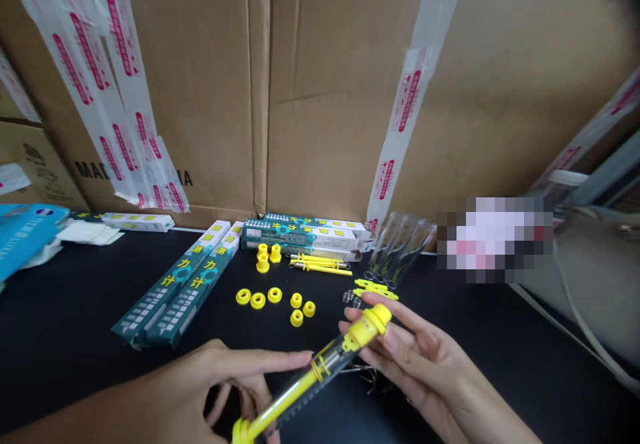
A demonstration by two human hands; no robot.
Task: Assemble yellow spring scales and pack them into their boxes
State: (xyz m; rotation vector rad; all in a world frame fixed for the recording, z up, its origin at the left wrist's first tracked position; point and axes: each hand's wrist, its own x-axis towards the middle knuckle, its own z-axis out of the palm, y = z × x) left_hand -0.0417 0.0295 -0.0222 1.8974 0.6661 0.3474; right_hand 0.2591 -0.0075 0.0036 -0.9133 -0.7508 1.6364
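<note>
A clear tube (300,385) with a yellow rod inside and yellow caps at both ends slants across the lower middle, its right end higher. My right hand (425,364) grips the upper yellow cap between thumb and fingers. My left hand (215,384) holds the tube's lower end, with the index finger stretched along its side to the yellow rings near the middle. Behind the tube lie small yellow rings (257,300) and yellow collars (297,318). Metal hooks (367,372) show partly beneath the right hand.
Long printed boxes (173,284) lie at left and more boxes (305,234) at the back. Yellow rods (323,267), clear tubes (400,251), flat yellow pieces (375,290) and springs (352,297) are nearby. A large cardboard box (320,97) stands behind; a blue package (30,234) is far left.
</note>
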